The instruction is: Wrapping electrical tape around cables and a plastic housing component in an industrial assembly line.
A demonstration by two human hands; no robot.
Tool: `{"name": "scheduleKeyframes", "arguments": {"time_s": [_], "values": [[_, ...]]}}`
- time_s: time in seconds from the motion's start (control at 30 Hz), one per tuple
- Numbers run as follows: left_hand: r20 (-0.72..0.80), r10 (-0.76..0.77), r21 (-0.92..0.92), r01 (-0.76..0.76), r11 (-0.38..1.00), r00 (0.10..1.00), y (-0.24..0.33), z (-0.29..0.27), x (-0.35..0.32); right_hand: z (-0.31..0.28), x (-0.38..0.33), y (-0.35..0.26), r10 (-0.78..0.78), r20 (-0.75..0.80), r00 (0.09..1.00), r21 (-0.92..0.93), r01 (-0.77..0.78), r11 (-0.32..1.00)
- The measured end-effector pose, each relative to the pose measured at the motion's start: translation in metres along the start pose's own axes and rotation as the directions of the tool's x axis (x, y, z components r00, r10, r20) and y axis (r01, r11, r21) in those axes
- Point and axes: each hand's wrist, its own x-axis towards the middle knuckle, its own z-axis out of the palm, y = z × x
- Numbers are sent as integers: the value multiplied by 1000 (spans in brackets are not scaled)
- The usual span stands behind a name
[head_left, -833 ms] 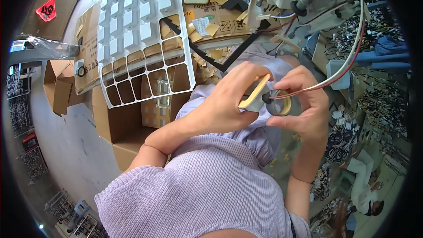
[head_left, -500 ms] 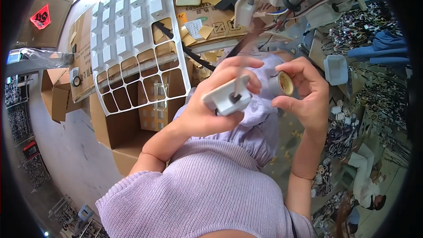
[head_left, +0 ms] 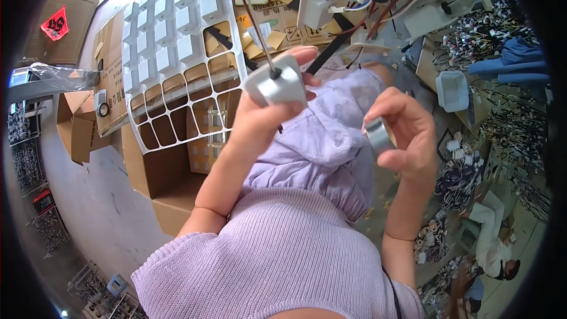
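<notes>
My left hand is closed around a white plastic housing, its thumb along the lower edge and its fingers behind. Out of a dark grommet in the housing rises a thin cable, which runs up past the frame's top edge. Farther right, my right hand pinches a small roll of silver-grey tape between thumb and fingers. The roll stays apart from the housing, over my lap. Whether a tape end hangs loose cannot be made out.
At the upper left, a white grid tray carries rows of white blocks, with bare frames near me. Below it stands an open cardboard box. More white housings hang on cables at the top. A pale bin and wire bundles lie right.
My left hand has moved up and left, tipping the housing so its cable side faces upward. The right hand has turned the tape roll, bringing its silver outer face into view.
</notes>
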Motion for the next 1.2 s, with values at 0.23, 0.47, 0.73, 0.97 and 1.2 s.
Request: {"name": "scheduleKeyframes", "arguments": {"time_s": [0.23,0.47,0.73,0.97,1.2], "values": [[341,-183,-20,201,979,922,2,22,-17,3,-4,11,39,-198,979,-54,-51,997],[201,-204,-35,215,976,958,-3,28,-16,9,-6,12,30,-210,977,-83,-49,995],[240,-374,-241,428,871,896,-4,27,-4,0,-22,9,172,-335,927,146,-129,981],[119,75,515,-126,848,990,-26,29,-17,22,-3,-7,-35,-334,942,-363,-94,927],[197,159,546,-243,802,967,-32,28,-20,25,1,-9,1,-173,985,-494,-88,865]]}}
